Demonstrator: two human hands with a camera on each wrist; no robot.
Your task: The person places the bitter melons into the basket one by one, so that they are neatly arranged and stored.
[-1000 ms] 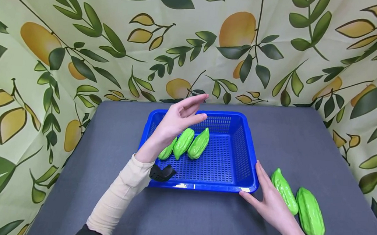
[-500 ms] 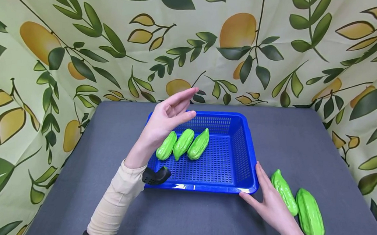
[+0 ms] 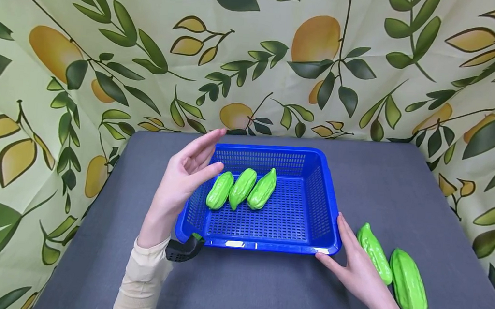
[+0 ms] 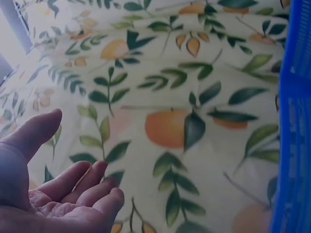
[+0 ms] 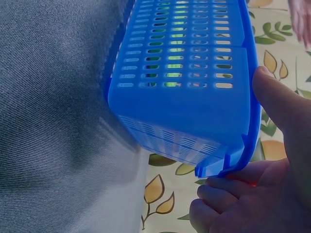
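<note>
The left hand (image 3: 181, 174) has drawn away leftward, leaving all three vegetables in the basket in plain sight.

Over the last second it has moved from above the blue basket (image 3: 266, 246) toward its left side, while the vegetables have kept their places; the work seems to stand at three in, two out. The three green vegetables (image 3: 242, 189) lie side by side, left of the basket's middle, at the centre of the head view; two more green vegetables (image 3: 408, 282) rest on the counter (image 3: 254, 291) at lower right. The left hand is loosely spread, thumb apart, holding nothing. The right hand (image 3: 362, 268) grips the basket's near right corner between thumb and fingers.
</note>
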